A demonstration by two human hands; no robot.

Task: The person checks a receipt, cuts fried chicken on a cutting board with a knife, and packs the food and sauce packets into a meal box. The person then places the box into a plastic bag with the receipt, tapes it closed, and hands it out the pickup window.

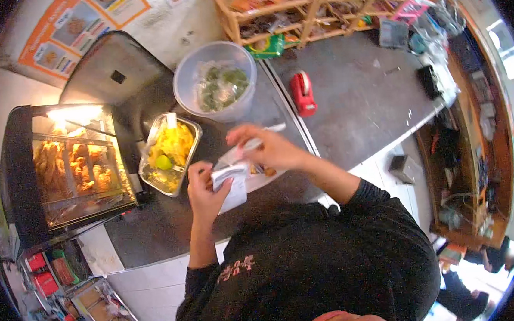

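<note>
Over the dark counter, my left hand (204,192) grips a small white paper pad (233,189), thumb on its front and fingers curled behind it. To its right, my right hand (266,147) is bent with the fingers around a thin white strip or wrapper (241,152), close above the pad; motion blurs it, so its exact form is unclear. Under and beside the hands lies a pale plate or paper (264,180) with small brown pieces, partly hidden. A metal tray (194,150) of yellow food with a green piece stands left of the hands.
A lit glass case (83,174) of fried food stands at the left. Behind the hands is a clear tub (238,109) with green contents. A red tape dispenser or stapler (305,99) sits on the grey counter (355,101), with a wooden rack (311,11) at the back.
</note>
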